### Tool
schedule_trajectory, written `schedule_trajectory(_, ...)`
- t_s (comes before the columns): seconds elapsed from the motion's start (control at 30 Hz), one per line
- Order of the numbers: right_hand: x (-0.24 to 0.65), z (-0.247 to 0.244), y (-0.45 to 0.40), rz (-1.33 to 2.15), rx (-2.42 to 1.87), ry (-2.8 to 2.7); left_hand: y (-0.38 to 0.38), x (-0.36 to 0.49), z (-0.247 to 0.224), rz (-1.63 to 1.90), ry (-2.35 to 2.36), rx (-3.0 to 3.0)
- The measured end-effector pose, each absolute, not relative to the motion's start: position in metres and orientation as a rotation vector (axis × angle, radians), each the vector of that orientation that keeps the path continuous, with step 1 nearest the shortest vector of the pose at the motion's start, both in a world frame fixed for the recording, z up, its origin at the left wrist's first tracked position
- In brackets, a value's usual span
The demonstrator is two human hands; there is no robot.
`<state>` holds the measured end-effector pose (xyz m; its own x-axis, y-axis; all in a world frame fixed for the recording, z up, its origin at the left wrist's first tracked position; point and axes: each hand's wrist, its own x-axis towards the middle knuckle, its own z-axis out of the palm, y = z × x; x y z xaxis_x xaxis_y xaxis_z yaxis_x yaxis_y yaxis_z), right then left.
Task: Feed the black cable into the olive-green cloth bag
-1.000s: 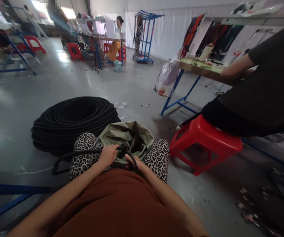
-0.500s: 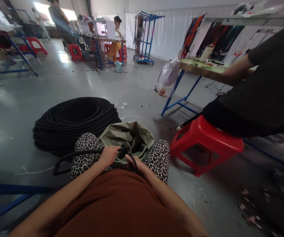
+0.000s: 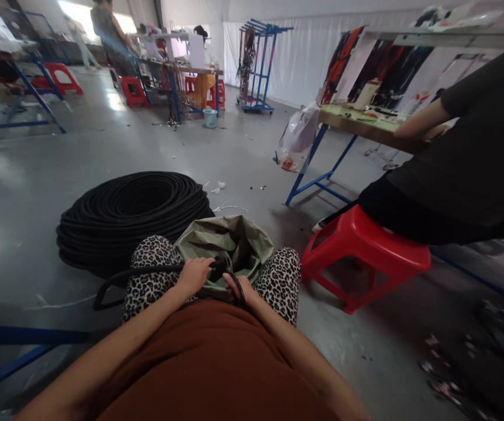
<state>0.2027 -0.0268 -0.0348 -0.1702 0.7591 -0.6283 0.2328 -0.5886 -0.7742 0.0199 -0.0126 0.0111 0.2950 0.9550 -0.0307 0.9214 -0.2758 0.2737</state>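
My left hand (image 3: 194,276) is closed around a thick black cord (image 3: 147,271), whose end points over the sack between my knees. From this hand the cord runs left over my thigh and bends back in a loop. My right hand (image 3: 240,287) is closed on what look like scissors (image 3: 228,264), with a curved black handle around the fingers and greyish blades at the cord's end. Whether the blades touch the cord is too small to tell. Below both hands the olive-green sack (image 3: 252,234) gapes open. A big coil of black cord (image 3: 103,234) lies on the floor to the left.
A co-worker in dark clothes sits on a red stool (image 3: 366,234) close on my right, at a workbench (image 3: 344,117) with a plastic bag (image 3: 298,137) hanging from it. Blue table legs (image 3: 24,336) stand at lower left. A blue rack (image 3: 258,70) is farther back.
Both hands stay almost in place. The scissors in my right hand have turned slightly, and their greyish blades show more clearly beside the cord's end.
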Motion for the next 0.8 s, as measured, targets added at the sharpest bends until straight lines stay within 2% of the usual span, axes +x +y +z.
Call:
schedule_trajectory(0.33, 0.203, -0.051, -0.026, 1.746, -1.687, -1.219, -0.011, 0.023, 0.011, 0.146, 1.751, 2.338)
schedule_trajectory(0.8, 0.207, -0.043, -0.026, 1.693, -1.749, -1.413, -0.005, 0.021, 0.007, 0.129, 1.775, 2.336)
